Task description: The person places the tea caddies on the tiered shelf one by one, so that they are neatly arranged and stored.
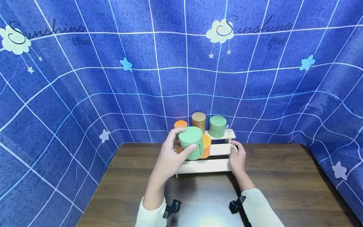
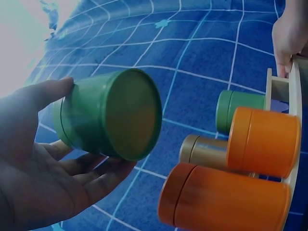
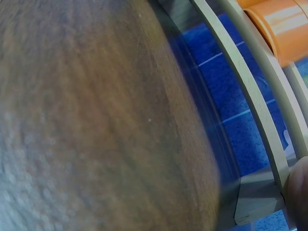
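My left hand (image 1: 173,151) grips a green round tin (image 1: 191,142) and holds it in the air in front of a stepped cream wooden rack (image 1: 207,165). In the left wrist view that green tin (image 2: 113,115) lies between my thumb and fingers. My right hand (image 1: 236,156) holds the rack's right end. On the rack stand a second green tin (image 1: 217,126), a gold tin (image 1: 198,120) and two orange tins (image 1: 180,124) (image 1: 206,145). The right wrist view shows only the tabletop (image 3: 96,120), the rack's slats (image 3: 255,101) and a blurred fingertip.
A dark wood table (image 1: 283,186) carries the rack near its far edge. Blue checked cloth (image 1: 85,94) with stars and clouds hangs behind and along both sides. Bare tabletop lies to the left and right of the rack.
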